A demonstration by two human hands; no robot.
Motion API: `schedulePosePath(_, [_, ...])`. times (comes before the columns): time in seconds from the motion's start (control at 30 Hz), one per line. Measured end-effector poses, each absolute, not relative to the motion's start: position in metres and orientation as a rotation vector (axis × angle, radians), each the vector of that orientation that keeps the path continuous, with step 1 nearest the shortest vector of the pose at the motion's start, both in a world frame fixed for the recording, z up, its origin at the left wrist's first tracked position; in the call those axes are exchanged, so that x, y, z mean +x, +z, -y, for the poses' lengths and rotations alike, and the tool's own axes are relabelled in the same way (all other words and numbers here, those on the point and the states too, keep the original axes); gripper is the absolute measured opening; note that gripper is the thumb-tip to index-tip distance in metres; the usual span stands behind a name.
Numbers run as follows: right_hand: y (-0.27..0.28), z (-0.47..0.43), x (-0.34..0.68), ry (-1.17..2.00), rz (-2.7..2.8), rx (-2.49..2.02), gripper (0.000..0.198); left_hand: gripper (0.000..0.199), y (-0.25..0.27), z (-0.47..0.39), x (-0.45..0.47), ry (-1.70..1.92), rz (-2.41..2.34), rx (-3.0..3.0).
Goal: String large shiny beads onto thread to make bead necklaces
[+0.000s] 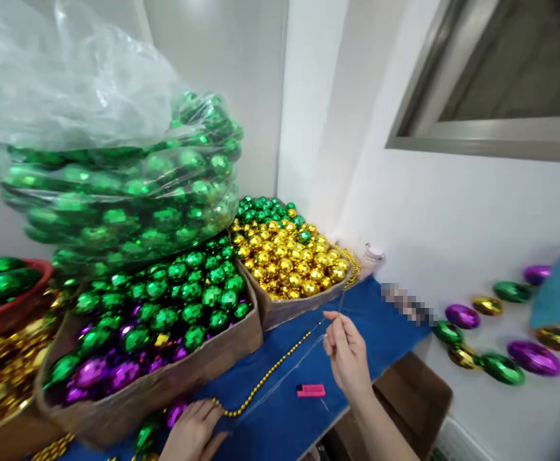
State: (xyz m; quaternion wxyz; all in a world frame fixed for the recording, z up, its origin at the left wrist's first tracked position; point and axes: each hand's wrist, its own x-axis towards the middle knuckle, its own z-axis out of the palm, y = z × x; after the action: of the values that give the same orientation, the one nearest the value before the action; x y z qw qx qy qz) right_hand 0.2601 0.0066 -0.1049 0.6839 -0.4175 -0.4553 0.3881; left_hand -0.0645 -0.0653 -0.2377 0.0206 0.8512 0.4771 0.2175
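A string of small gold beads (273, 370) runs in a curve over the blue cloth (284, 355). Its near end passes under the curled fingers of my left hand (193, 430), low in the view beside the cardboard box; the thumb sticks out to the right. My right hand (347, 355) is raised over the cloth, thumb and finger pinched on the thin thread at the string's far end. Loose clear thread (292, 369) trails alongside the beads. Between the hands, nearer the right one, lies a pink lighter (311, 390) with a black end.
One cardboard box (198, 368) holds large green and purple beads; another box (289, 310) holds gold and green ones. A plastic bag of green beads (131, 192) towers behind. At left is a red basin (44, 282). Bead garlands (503, 368) hang at right.
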Motion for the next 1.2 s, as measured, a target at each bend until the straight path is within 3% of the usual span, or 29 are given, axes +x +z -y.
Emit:
schedulePosePath(0.13, [-0.133, 0.001, 0.262, 0.940, 1.116, -1.006, 0.031, 0.013, -0.147, 0.057, -0.045, 0.843, -1.488, 2.328])
schedulePosePath(0.3, [-0.151, 0.011, 0.252, 1.036, 1.206, -1.035, 0.031, 0.017, -0.091, 0.008, -0.063, 1.329, -1.611, 2.090])
schedulePosePath(0.5, [-0.153, 0.026, 0.230, 1.122, 1.305, -1.080, 0.035, 0.034, -0.073, -0.096, -0.059, 0.587, -1.889, 2.523])
schedulePosePath(0.67, [-0.147, 0.038, 0.220, 1.098, 1.400, -1.098, 0.041, 0.032, -0.069, -0.127, -0.052, 0.309, -1.910, 2.630])
schedulePosePath(0.77, [-0.144, 0.043, 0.217, 1.067, 1.486, -1.098, 0.041, 0.049, -0.056, -0.116, -0.063, 0.241, -1.944, 2.673])
schedulePosePath(0.87, [-0.143, 0.046, 0.211, 1.007, 1.641, -1.102, 0.036, 0.066, -0.037, -0.088, -0.083, 0.477, -2.012, 2.621])
schedulePosePath(1.0, [-0.143, 0.048, 0.197, 0.852, 1.850, -1.021, 0.030, 0.071, -0.027, -0.032, -0.098, 1.267, -1.834, 1.959])
schedulePosePath(1.1, [-0.145, 0.049, 0.185, 0.744, 1.963, -0.892, 0.026, 0.050, -0.040, 0.010, -0.093, 1.588, -1.367, 1.149])
schedulePosePath(1.2, [-0.146, 0.050, 0.177, 0.653, 2.042, -0.808, 0.024, 0.033, -0.058, 0.040, -0.081, 1.624, -0.982, 0.571])
